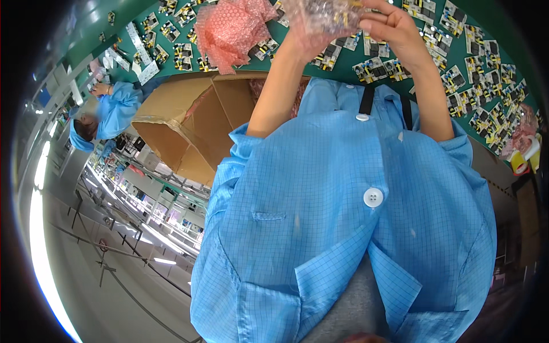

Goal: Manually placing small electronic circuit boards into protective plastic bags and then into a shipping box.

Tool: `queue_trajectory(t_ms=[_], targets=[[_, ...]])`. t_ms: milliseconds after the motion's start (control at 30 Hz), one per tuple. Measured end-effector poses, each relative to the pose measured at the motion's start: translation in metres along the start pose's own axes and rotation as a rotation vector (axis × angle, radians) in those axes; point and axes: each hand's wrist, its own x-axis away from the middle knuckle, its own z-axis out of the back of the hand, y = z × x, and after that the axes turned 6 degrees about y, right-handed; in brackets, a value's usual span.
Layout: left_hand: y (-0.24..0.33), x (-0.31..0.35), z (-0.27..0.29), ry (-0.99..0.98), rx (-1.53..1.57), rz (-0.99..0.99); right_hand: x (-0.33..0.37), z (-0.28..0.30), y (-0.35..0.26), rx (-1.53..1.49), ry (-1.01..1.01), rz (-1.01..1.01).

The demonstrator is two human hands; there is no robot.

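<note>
Both my hands are raised at the top of the view over a green table. My left hand and my right hand together grip a clear bubble-wrap bag with small circuit boards inside. The left hand is mostly wrapped in the bag. Several small circuit boards lie in rows on the green surface below and to the right of my hands. My blue checked coat fills the middle of the picture.
A crumpled pink bubble-wrap bag lies on the table left of my hands. An open brown cardboard box stands at the table's near edge on the left. Another person in a blue coat works at far left. More boards cover the right side.
</note>
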Motion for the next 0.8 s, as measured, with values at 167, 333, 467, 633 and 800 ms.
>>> queue_trajectory(t_ms=[167, 333, 467, 633, 800], targets=[[-0.016, -0.039, 0.023, 0.141, 0.749, 0.199, -0.061, -0.01, -0.012, 0.298, 0.278, -0.064], [0.001, -0.027, 0.004, 0.423, -0.119, 0.155, -0.12, 0.024, 0.02, 0.195, 0.3, 0.002], [0.029, -0.051, 0.02, 0.422, -1.043, -0.563, -0.135, 0.018, 0.022, 0.384, 0.303, -0.077], [0.049, -0.083, 0.02, 0.242, -1.153, -0.609, -0.132, 0.017, 0.019, 0.275, 0.245, -0.065], [0.042, -0.085, 0.029, 0.212, -1.06, -0.638, -0.132, 0.018, 0.016, 0.26, 0.241, -0.062]])
